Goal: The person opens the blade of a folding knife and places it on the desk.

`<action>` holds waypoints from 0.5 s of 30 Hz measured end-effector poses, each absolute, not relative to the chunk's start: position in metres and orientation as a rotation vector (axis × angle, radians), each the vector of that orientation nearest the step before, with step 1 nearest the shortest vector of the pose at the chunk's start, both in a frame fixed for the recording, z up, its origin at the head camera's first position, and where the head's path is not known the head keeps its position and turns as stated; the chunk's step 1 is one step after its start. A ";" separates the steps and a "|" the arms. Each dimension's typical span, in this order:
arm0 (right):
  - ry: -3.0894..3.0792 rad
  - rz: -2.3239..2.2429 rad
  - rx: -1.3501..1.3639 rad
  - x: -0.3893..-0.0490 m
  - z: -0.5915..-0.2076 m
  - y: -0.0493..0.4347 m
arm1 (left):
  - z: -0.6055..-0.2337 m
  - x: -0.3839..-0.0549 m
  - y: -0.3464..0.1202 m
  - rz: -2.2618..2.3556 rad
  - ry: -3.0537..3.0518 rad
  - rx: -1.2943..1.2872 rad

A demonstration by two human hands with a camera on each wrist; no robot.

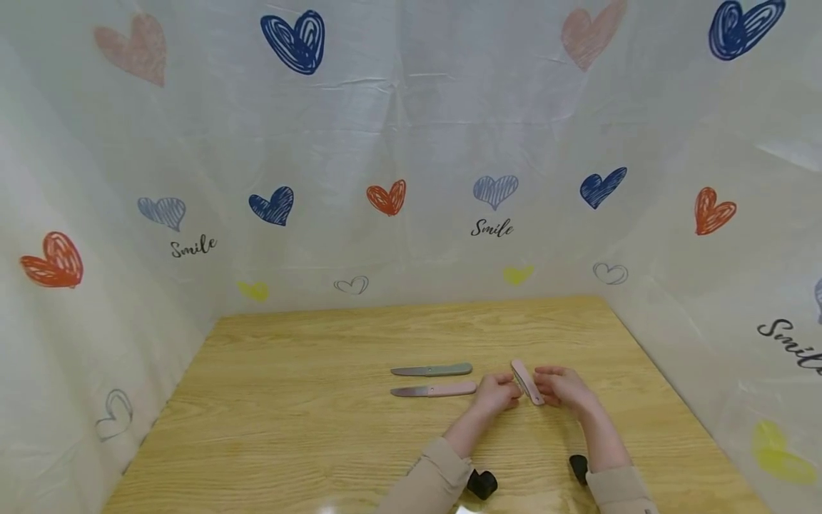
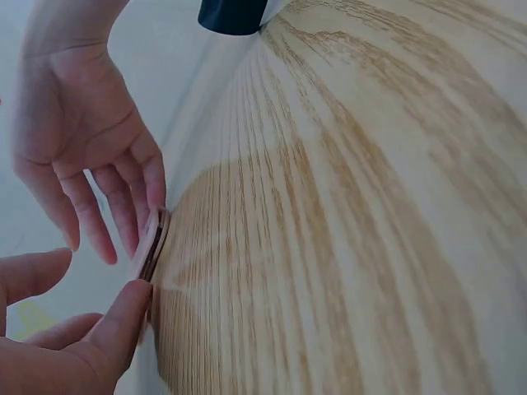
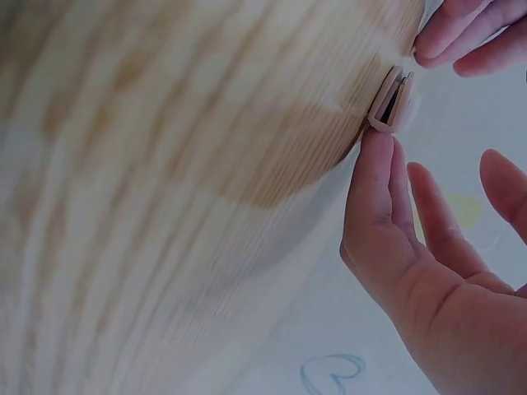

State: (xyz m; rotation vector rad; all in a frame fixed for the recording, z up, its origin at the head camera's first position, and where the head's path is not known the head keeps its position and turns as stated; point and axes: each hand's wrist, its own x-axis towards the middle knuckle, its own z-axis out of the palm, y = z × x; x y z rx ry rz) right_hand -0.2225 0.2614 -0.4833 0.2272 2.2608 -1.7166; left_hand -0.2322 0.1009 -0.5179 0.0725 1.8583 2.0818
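A pink folding knife [image 1: 526, 383], its blade folded into the handle, lies slantwise on the table between my two hands. My left hand [image 1: 496, 394] is at its left side; in the left wrist view, a fingertip [image 2: 136, 292] is at the knife's near end, thumb apart. From the right, my right hand [image 1: 565, 387] reaches it with fingers extended; a fingertip [image 3: 379, 144] meets the handle's end in the right wrist view. Left of the hands lie two unfolded knives, blades pointing left: one with a green handle [image 1: 449, 370], one with a pink handle [image 1: 453, 389].
The wood-grain table [image 1: 289, 428] is bordered by a white curtain [image 1: 437, 157] with printed hearts at the back and sides. Black wrist devices sit at the left wrist [image 1: 481, 484] and right wrist [image 1: 579, 469].
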 end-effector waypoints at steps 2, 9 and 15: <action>2.251 -1.720 0.219 -0.222 -0.484 0.260 | -0.518 -0.231 0.102 2.092 1.820 0.062; 2.261 -1.691 0.206 -0.222 -0.485 0.257 | -0.520 -0.231 0.105 2.096 1.773 0.019; 2.249 -1.720 0.207 -0.223 -0.486 0.257 | -0.518 -0.229 0.106 2.125 1.750 0.000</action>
